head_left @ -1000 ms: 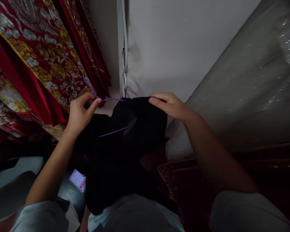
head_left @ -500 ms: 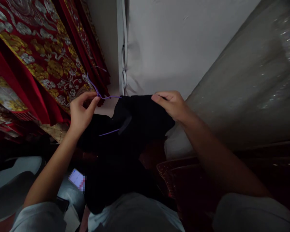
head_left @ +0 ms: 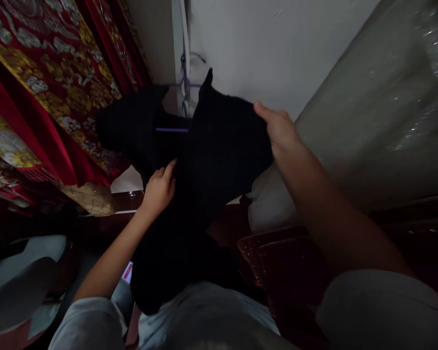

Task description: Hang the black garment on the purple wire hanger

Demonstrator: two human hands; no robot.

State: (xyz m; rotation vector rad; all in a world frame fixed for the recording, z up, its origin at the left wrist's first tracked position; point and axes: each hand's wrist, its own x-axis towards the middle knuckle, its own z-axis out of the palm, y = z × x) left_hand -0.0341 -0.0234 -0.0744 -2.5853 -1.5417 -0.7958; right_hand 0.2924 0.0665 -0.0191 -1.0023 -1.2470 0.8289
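A black garment [head_left: 222,141] hangs spread out in front of me, its neck parted and pointed edges standing up. Inside it is a purple clothes hanger [head_left: 172,130]; its lower bar crosses the neck gap and its hook rises above. My right hand [head_left: 281,129] grips the garment at its right shoulder, thumb on top and fingers hidden behind. My left hand [head_left: 161,187] lies against the middle of the front, fingers curled onto the dark cloth, with the exact fold they pinch lost in shadow.
Red cloth with gold and silver embroidery [head_left: 80,92] hangs at left. Behind is a pale wall [head_left: 263,43] with a white cable strip. Plastic-wrapped material [head_left: 368,126] stands at right, above a dark red carved seat [head_left: 288,262]. A lit phone [head_left: 127,272] shows low at left.
The hanger, held by my left hand before, now sits inside the garment with its hook up. My left hand has dropped to the garment's front; my right hand has risen with the shoulder.
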